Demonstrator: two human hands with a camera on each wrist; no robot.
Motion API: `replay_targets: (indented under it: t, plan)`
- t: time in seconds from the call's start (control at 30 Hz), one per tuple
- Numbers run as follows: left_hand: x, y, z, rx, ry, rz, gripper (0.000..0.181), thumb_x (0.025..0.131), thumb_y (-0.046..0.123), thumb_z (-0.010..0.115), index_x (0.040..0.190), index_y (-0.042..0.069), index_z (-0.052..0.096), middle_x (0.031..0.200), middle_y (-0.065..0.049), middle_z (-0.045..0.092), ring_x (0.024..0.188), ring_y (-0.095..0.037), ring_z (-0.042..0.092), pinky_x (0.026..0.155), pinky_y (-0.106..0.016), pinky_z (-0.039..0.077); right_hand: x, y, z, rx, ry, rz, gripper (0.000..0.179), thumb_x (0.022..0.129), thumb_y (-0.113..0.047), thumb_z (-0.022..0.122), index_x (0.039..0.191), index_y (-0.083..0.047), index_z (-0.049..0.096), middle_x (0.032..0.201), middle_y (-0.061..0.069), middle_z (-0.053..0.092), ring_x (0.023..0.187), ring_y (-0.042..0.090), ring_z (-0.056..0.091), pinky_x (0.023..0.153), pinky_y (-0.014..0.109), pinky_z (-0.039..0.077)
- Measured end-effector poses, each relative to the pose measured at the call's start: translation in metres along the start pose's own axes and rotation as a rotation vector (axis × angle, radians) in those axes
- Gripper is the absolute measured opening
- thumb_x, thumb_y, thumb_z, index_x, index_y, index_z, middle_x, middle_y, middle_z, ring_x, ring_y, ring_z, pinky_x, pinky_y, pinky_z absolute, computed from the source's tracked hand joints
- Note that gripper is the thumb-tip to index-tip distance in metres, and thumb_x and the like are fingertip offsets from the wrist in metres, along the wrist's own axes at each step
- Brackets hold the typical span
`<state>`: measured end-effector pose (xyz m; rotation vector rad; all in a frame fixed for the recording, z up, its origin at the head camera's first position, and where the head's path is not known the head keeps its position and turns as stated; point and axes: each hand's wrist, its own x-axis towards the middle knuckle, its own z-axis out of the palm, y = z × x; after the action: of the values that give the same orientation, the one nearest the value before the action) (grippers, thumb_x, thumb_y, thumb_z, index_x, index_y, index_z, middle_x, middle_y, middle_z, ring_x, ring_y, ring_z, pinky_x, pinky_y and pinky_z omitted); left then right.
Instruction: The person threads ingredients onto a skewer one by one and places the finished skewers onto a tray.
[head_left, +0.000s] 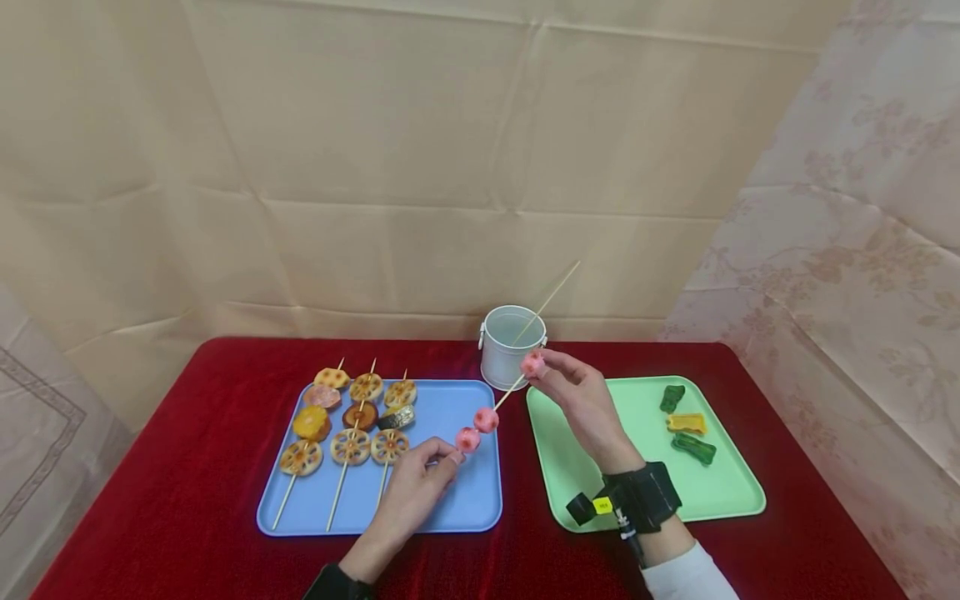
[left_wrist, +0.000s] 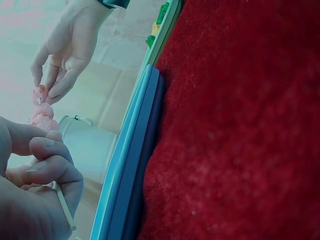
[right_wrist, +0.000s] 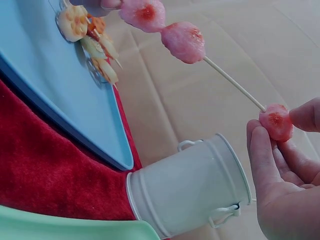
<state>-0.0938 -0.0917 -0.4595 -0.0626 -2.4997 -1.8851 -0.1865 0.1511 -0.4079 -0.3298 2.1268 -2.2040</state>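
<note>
My left hand (head_left: pixel 422 482) pinches a thin wooden skewer (head_left: pixel 509 392) near its lower end, just below two pink meatballs (head_left: pixel 477 429) threaded side by side. In the left wrist view the skewer's blunt end pokes out below the curled fingers. At the upper tip, my right hand (head_left: pixel 587 406) holds a third pink ball (right_wrist: pixel 276 122) between thumb and fingers. The skewer's tip meets this ball, and a bare stretch of stick separates it from the other two. The skewer slants over the right part of the blue tray (head_left: pixel 472 508).
Three loaded skewers with lotus root slices (head_left: pixel 350 447) lie on the blue tray. A white bucket (head_left: pixel 501 358) with one bare skewer (head_left: pixel 558 288) stands at the back. On the right, a green tray (head_left: pixel 738 492) carries two green pieces and a yellow piece (head_left: pixel 686 423).
</note>
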Motion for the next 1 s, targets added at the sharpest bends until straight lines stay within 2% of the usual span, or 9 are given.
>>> replay_targets:
  t: [0.3,0.67,1.0]
  plan:
    - [0.0,0.0,-0.001,-0.009,0.0,-0.002,0.015,0.098,0.015,0.066,0.095,0.002,0.07,0.064,0.001,0.055,0.054,-0.009,0.049,0.051,-0.023,0.037,-0.002,0.002,0.003,-0.036,-0.008,0.028,0.048,0.099,-0.029,0.072,0.138,-0.004,0.062,0.134,0.015,0.064,0.123,0.029,0.064,0.104,0.041,0.05]
    - [-0.001,0.001,-0.003,-0.008,0.016,0.007,0.013,0.098,0.014,0.066,0.094,0.003,0.071,0.065,0.0,0.057,0.055,-0.008,0.05,0.054,-0.023,0.038,-0.003,0.008,0.007,-0.017,-0.015,0.04,0.047,0.099,-0.025,0.071,0.138,0.0,0.06,0.129,0.016,0.065,0.12,0.028,0.064,0.1,0.034,0.052]
    - [-0.002,0.001,-0.003,-0.004,0.038,0.015,0.011,0.098,0.012,0.067,0.094,0.003,0.071,0.067,0.0,0.059,0.055,-0.007,0.049,0.054,-0.023,0.039,-0.005,0.009,0.013,0.02,-0.046,0.044,0.045,0.099,-0.024,0.071,0.135,0.001,0.062,0.126,0.017,0.066,0.117,0.029,0.066,0.102,0.038,0.052]
